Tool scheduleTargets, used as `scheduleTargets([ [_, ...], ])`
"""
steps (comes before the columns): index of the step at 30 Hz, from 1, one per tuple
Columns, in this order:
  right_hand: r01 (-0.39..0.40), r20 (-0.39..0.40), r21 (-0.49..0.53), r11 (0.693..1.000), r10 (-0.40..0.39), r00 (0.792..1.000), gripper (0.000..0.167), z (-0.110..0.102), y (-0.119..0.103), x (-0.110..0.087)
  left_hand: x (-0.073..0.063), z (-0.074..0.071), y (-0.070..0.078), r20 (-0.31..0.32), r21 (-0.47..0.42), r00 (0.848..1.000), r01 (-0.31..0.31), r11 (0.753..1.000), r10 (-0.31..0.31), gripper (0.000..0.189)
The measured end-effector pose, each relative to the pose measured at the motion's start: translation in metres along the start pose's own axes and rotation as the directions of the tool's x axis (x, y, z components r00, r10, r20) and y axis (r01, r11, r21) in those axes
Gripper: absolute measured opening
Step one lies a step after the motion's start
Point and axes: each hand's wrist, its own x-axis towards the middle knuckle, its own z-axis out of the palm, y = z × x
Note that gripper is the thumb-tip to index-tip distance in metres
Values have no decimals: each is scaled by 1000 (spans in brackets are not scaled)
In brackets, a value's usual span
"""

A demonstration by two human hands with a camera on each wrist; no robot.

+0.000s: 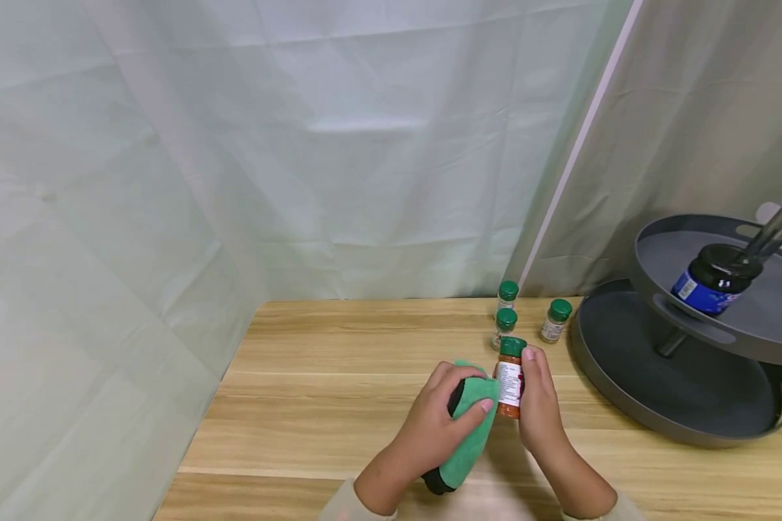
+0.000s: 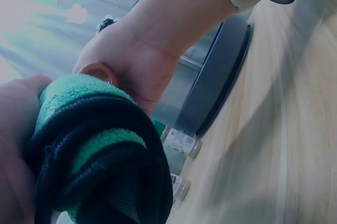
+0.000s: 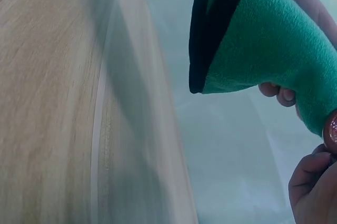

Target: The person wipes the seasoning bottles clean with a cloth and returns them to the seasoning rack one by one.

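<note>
My left hand (image 1: 435, 414) grips a folded green cloth (image 1: 474, 427) with black edging, thumb on its near face. In my right hand (image 1: 539, 401) is a spice jar (image 1: 510, 380) with a green lid, white label and orange-red contents, held upright. The cloth's upper end meets the jar's left side in the head view. From the left wrist, the rolled cloth (image 2: 95, 145) hides most of the jar, leaving its base (image 2: 100, 70) showing beside the right hand (image 2: 131, 61). In the right wrist view the cloth (image 3: 263, 34) hangs above the table, close against the jar's base (image 3: 330, 132).
Three more green-lidded spice jars stand at the table's back: one by the curtain (image 1: 507, 292), one in front (image 1: 505, 324), another to the right (image 1: 556, 318). A grey two-tier tray (image 1: 589, 391) stands at right, with a dark blue-labelled jar (image 1: 713, 278) on its upper level.
</note>
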Motion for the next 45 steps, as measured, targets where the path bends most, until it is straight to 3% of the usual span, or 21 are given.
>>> scheduleTargets([
  [6,-67,47,-32,997,68,997,50,2,-1,-1,2,1,-1,-54,-12,996,70,997,-71,34],
  [12,-59,138,-59,997,66,988,48,6,0,-5,4,-3,-2,-130,-34,986,101,994,-105,36],
  [22,8,241,-66,998,8,971,37,10,1,-8,7,-10,-2,-189,-111,971,130,985,-150,36],
  [31,-7,195,-73,997,21,981,36,8,6,-6,5,-7,-4,-109,-72,985,128,989,-135,39],
  [39,-94,46,-85,992,98,994,44,4,8,1,2,-2,-5,14,9,997,80,997,-80,37],
  [45,-129,7,-55,990,130,992,43,2,6,4,2,-2,-7,33,37,998,53,998,-55,36],
])
